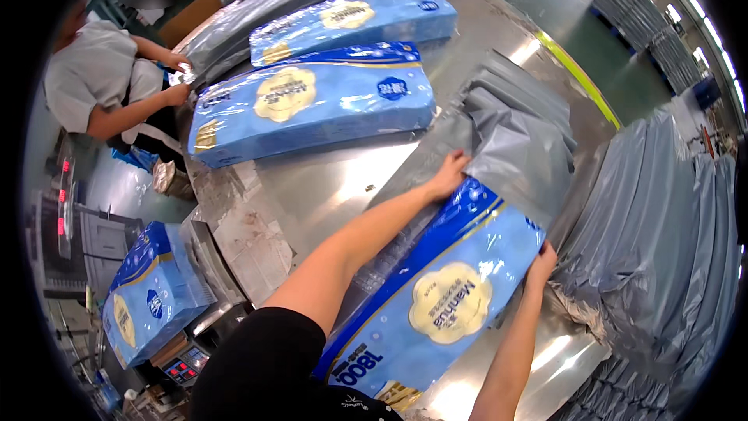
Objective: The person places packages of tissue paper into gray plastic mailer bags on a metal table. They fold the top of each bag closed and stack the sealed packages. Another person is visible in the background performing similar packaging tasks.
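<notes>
A long blue tissue pack (499,245) with a cream flower-shaped label lies slantwise in front of me on the metal table. Its far end meets the opening of a grey plastic bag (522,148), which is crumpled over more flat grey bags. My left hand (449,175) is closed on the bag's edge at the pack's far left corner. On the pack's right edge, near the same end, my right hand (541,265) is closed with its fingers partly hidden. The pack's near end reaches my body.
Two more blue packs (312,101) lie across the table (335,179). Beyond them are grey wrapped packs (273,19), with a co-worker (101,78) handling one at the left. A tall heap of grey bags (647,210) stands right. Another blue pack (152,296) sits on a machine lower left.
</notes>
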`<move>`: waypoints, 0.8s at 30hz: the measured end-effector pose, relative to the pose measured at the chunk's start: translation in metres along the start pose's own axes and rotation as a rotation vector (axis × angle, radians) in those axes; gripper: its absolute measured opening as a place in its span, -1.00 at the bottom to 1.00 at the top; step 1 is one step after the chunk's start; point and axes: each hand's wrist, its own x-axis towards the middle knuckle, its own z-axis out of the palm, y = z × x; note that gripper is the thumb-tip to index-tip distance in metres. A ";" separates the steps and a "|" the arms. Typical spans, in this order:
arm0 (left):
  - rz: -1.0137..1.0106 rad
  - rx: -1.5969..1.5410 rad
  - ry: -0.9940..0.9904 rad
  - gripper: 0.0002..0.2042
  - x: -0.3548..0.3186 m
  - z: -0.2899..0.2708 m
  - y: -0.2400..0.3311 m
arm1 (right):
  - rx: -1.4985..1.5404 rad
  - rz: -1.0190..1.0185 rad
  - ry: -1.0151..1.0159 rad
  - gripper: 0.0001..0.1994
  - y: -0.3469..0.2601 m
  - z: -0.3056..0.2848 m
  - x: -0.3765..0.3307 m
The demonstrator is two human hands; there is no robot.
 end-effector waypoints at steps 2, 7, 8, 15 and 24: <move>-0.189 -0.109 -0.120 -0.56 -0.018 -0.017 0.035 | -0.192 -0.064 -0.010 -0.84 -0.006 -0.013 -0.026; -0.401 0.030 -0.301 -0.62 -0.139 -0.110 0.119 | -0.259 -0.014 -0.435 -0.85 -0.021 -0.045 -0.146; -0.331 0.095 -0.508 -0.63 -0.152 -0.154 0.165 | -0.267 0.022 -0.511 -0.83 -0.016 -0.049 -0.183; -0.363 -0.050 -0.785 -0.54 -0.421 -0.276 0.221 | -0.213 0.030 -0.817 -0.83 0.023 -0.049 -0.443; -0.341 0.368 -0.342 -0.73 -0.276 -0.236 0.308 | -0.316 -0.099 0.223 -0.72 -0.111 -0.031 -0.376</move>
